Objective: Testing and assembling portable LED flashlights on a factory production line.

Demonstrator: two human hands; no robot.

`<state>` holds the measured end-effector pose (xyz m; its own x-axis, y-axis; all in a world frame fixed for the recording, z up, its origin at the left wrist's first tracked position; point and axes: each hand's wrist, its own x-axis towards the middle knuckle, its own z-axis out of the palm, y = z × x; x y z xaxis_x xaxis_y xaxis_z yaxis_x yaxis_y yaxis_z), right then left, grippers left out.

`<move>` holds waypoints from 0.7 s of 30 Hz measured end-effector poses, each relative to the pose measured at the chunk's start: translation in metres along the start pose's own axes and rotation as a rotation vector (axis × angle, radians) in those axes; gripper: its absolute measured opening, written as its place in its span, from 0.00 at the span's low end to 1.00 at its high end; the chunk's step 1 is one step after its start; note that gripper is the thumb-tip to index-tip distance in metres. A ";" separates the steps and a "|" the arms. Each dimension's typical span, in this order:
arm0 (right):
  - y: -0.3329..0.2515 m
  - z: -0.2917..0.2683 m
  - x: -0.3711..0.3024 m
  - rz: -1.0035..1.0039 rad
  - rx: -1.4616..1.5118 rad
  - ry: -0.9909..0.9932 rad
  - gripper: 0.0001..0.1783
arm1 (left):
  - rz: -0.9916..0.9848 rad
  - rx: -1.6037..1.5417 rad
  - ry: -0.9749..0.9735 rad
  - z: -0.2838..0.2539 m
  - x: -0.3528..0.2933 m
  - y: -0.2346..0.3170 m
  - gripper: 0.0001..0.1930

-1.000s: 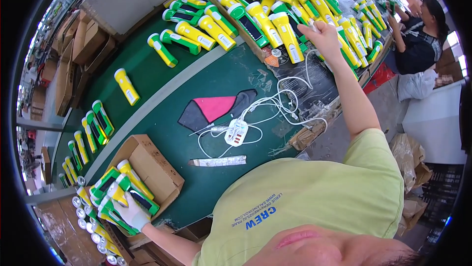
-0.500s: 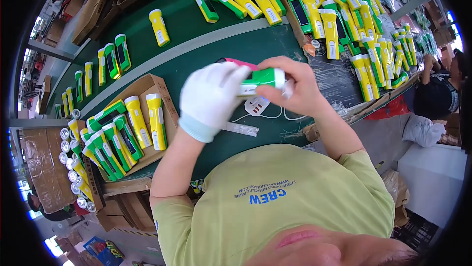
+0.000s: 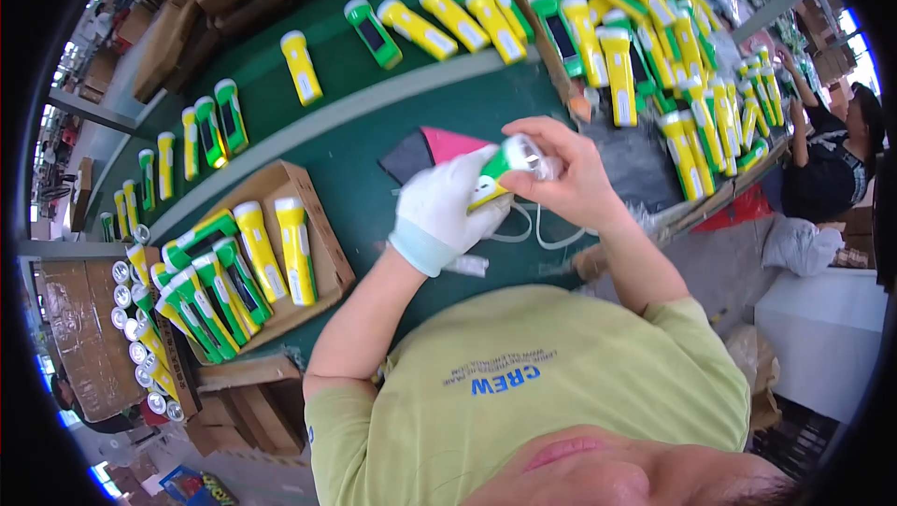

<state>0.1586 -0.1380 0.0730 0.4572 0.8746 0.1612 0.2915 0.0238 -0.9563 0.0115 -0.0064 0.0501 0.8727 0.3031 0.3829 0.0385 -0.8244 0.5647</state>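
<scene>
Above the green table (image 3: 374,188), my two hands hold one flashlight (image 3: 492,185) between them. Its body shows green and yellow, and its clear lens end tilts up to the right. My left hand (image 3: 439,207), in a white glove, is closed around the body and hides much of it. The bare fingers of my right hand (image 3: 572,174) grip the lens end, thumb below and fingers above. Just behind the gloved hand lies a pink and dark cloth (image 3: 452,144), partly covered by that hand. A white cable (image 3: 551,242) curves over the table beneath my right hand.
A cardboard box (image 3: 322,226) of yellow and green flashlights stands at the left. Behind a grey rail (image 3: 360,99), more flashlights lie on a green belt (image 3: 252,62). Many are heaped at the right (image 3: 654,48). A co-worker (image 3: 832,151) is at the far right.
The flashlight has turned, its lens end swinging up. My gloved left hand has moved right and lower, uncovering more of the cloth. The white charger block by the cable is now hidden.
</scene>
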 end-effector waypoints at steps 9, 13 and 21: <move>0.026 -0.033 -0.016 0.170 0.265 -0.064 0.10 | -0.922 -1.561 0.194 0.018 -0.017 -0.036 0.21; 0.016 0.015 -0.014 0.026 0.031 -0.110 0.11 | -0.897 -1.594 0.227 0.024 -0.019 -0.035 0.19; 0.018 0.042 0.013 -0.621 -0.674 -0.128 0.10 | -0.627 -1.049 0.297 0.028 -0.003 -0.035 0.18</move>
<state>0.1347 -0.1063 0.0482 -0.0291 0.8472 0.5304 0.8988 0.2544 -0.3569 0.0212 0.0083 0.0086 0.6957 0.7128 -0.0890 -0.1174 0.2351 0.9649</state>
